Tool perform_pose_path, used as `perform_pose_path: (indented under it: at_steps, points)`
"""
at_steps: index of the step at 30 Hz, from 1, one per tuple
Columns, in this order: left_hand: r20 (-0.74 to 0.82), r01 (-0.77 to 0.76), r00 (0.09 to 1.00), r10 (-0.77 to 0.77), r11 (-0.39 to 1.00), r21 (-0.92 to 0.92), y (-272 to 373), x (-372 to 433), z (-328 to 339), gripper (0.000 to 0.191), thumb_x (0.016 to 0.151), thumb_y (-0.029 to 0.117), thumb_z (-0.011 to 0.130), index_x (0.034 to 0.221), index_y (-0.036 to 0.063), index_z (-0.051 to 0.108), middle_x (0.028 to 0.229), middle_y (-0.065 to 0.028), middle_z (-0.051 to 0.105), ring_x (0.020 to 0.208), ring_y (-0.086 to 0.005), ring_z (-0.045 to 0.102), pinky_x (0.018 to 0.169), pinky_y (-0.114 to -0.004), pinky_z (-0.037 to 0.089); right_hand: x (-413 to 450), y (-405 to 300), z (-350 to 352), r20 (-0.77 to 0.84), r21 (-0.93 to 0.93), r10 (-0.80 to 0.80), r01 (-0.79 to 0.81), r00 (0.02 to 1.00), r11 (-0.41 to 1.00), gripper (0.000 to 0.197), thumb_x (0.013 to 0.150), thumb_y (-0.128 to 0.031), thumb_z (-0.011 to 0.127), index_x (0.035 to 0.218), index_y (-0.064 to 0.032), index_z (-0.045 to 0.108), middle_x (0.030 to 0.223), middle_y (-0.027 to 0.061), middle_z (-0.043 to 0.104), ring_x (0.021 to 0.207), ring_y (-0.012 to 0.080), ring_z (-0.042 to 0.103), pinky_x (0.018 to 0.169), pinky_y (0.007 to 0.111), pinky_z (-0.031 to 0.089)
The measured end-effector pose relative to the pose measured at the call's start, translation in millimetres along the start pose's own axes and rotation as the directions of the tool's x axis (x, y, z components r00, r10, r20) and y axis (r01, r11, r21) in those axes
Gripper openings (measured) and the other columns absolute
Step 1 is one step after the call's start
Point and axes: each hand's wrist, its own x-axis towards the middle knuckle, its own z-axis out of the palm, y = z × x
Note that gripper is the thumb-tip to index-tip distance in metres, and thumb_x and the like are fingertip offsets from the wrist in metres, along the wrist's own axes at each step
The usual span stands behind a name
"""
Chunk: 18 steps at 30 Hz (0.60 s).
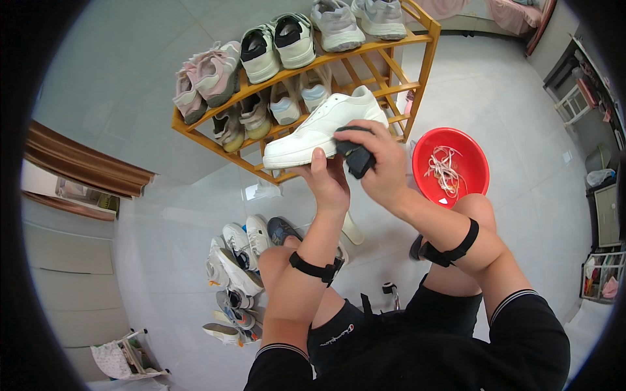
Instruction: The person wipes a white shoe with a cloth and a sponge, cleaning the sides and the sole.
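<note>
A white lace-less sneaker (318, 124) is held up before me, toe to the left and heel raised to the right. My left hand (327, 183) grips it from below, the thumb against the edge of the sole. In my right hand (386, 156) is a black block-like pad (358, 155), perhaps a shoe brush or sponge; its exact kind cannot be made out. The pad lies against or just in front of the shoe's near side, covering part of the midsole and heel area.
Behind the sneaker stands a wooden shoe rack (298, 73) with several pairs on it. A red basin (481, 156) holding loose shoelaces (445, 168) sits by my right knee. Several shoes (239, 273) line the floor at left. A pale insole (353, 229) lies below my hands.
</note>
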Motion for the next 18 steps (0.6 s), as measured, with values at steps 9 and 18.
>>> perform_pose_path:
  at_steps: [9,18]
  points:
    - [-0.037,-0.017,0.999,0.019,0.998,0.069,19,8,5,0.048,0.074,0.034,0.039,0.112,0.0063,0.03,0.111,-0.0091,0.037,0.102,-0.0205,0.036,0.086,-0.04,0.03,19,18,-18,0.101,-0.232,-0.307,0.323,0.946,0.918,0.028,0.053,0.004,0.054,0.08,-0.0057,0.056,0.086,0.0081,0.05,0.081,0.0255,0.046,0.069,0.031,0.039]
    - [-0.134,-0.112,0.983,0.128,0.987,0.118,0,5,-2,0.041,0.076,0.03,0.039,0.109,0.0071,0.032,0.107,-0.0103,0.039,0.099,-0.0205,0.039,0.083,-0.032,0.033,0,-2,9,0.071,-0.005,-0.023,0.024,0.997,1.0,0.03,0.057,0.005,0.052,0.085,-0.0057,0.056,0.088,0.0114,0.05,0.083,0.0263,0.048,0.071,0.03,0.039]
